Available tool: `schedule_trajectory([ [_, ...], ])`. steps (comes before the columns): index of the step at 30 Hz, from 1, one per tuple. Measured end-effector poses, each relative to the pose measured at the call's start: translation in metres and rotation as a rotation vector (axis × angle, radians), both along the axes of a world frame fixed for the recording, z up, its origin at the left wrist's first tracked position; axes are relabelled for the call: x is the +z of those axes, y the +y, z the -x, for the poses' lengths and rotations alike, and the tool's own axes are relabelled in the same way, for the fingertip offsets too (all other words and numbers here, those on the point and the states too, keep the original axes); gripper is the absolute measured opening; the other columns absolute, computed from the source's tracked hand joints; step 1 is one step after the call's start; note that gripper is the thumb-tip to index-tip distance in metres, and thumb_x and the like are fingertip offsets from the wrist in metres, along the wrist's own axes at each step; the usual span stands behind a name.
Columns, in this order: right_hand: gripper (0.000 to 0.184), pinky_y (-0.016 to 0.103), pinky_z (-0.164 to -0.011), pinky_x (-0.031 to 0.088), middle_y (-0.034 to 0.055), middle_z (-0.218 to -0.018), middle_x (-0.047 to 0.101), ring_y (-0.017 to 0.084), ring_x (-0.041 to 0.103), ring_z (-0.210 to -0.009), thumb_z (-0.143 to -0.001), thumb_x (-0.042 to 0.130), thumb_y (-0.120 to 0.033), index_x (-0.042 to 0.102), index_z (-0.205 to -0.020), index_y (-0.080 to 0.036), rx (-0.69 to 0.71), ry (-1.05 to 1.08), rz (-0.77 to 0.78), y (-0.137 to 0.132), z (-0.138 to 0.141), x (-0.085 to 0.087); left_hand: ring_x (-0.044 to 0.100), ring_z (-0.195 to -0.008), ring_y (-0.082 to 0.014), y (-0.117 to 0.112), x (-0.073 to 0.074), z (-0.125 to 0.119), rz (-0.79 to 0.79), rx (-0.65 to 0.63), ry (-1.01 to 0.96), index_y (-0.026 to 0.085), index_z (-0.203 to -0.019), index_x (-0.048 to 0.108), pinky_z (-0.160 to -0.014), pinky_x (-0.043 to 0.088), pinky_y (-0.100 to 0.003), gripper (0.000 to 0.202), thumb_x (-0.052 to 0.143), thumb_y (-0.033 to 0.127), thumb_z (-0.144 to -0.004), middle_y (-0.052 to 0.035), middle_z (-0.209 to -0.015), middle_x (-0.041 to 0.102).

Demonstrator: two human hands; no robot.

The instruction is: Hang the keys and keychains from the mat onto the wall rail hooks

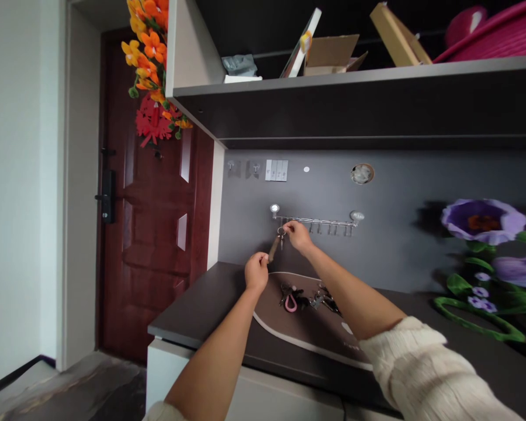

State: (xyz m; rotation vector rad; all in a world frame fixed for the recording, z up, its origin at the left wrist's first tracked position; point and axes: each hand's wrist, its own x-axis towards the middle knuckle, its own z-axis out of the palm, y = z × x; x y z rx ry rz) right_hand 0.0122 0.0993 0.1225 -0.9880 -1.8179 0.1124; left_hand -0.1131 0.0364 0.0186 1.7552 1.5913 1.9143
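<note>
My right hand (297,235) is raised to the left end of a chrome hook rail (316,221) on the dark wall, fingers pinched on the ring of a key set (279,238). The brown strap of that key set hangs down and left into my left hand (256,272), which is closed around its lower end. Both hands hover above a brown oval tray (307,330) on the dark counter. In the tray lie more keys: a bunch with a pink loop (290,299) and a metal bunch (324,301).
A dark red door (151,204) with a black handle stands at the left, orange and red artificial flowers (151,64) above it. Purple flowers (491,234) sit on the counter at the right. An overhead shelf (355,76) holds boxes and a pink hat. Switches (276,170) are on the wall.
</note>
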Motion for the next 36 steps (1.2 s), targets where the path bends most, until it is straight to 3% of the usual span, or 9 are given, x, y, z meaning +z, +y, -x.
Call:
schedule_trajectory([
  [9, 0.019, 0.024, -0.065, 0.038, 0.0050, -0.073, 0.063, 0.013, 0.054, -0.068, -0.070, 0.043, -0.011, 0.061, -0.071, -0.016, -0.213, -0.052, 0.038, 0.023, 0.013, 0.012, 0.054, -0.070, -0.0149, 0.001, 0.000, -0.001, -0.001, 0.030, 0.001, 0.015, -0.077, 0.060, -0.067, 0.037, -0.026, 0.023, 0.039, 0.026, -0.080, -0.0057, -0.074, 0.062],
  [16, 0.020, 0.026, -0.063, 0.039, 0.0109, -0.077, 0.064, 0.017, 0.058, -0.071, -0.070, 0.046, -0.011, 0.064, -0.074, -0.018, -0.342, -0.128, 0.042, 0.023, 0.020, 0.012, 0.053, -0.070, -0.0149, 0.001, 0.000, -0.001, 0.027, 0.028, -0.004, 0.016, -0.077, 0.060, -0.067, 0.037, -0.026, 0.023, 0.040, 0.027, -0.080, -0.0056, -0.075, 0.062],
  [23, 0.017, 0.028, -0.064, 0.040, 0.0098, -0.075, 0.064, 0.018, 0.058, -0.071, -0.068, 0.051, -0.012, 0.063, -0.078, -0.019, -0.352, -0.104, -0.021, 0.020, 0.018, 0.006, 0.053, -0.070, -0.0146, 0.004, -0.001, 0.000, 0.043, 0.018, -0.015, 0.016, -0.076, 0.060, -0.067, 0.037, -0.027, 0.021, 0.041, 0.025, -0.079, -0.0052, -0.074, 0.062],
  [31, 0.014, 0.029, -0.067, 0.041, 0.0092, -0.078, 0.063, 0.019, 0.058, -0.074, -0.070, 0.050, -0.017, 0.061, -0.079, -0.019, -0.327, -0.004, 0.056, 0.012, 0.014, -0.005, 0.053, -0.070, -0.0147, 0.006, -0.003, 0.001, 0.045, 0.019, -0.008, 0.016, -0.077, 0.060, -0.067, 0.037, -0.027, 0.021, 0.041, 0.025, -0.079, -0.0058, -0.075, 0.063],
  [36, 0.016, 0.028, -0.070, 0.041, 0.0077, -0.077, 0.063, 0.016, 0.058, -0.073, -0.069, 0.047, -0.011, 0.060, -0.077, -0.018, -0.286, 0.044, 0.025, 0.019, 0.008, -0.012, 0.054, -0.068, -0.0139, 0.006, -0.004, 0.002, 0.056, 0.016, 0.001, 0.016, -0.076, 0.060, -0.066, 0.038, -0.026, 0.020, 0.043, 0.024, -0.079, -0.0049, -0.073, 0.063],
])
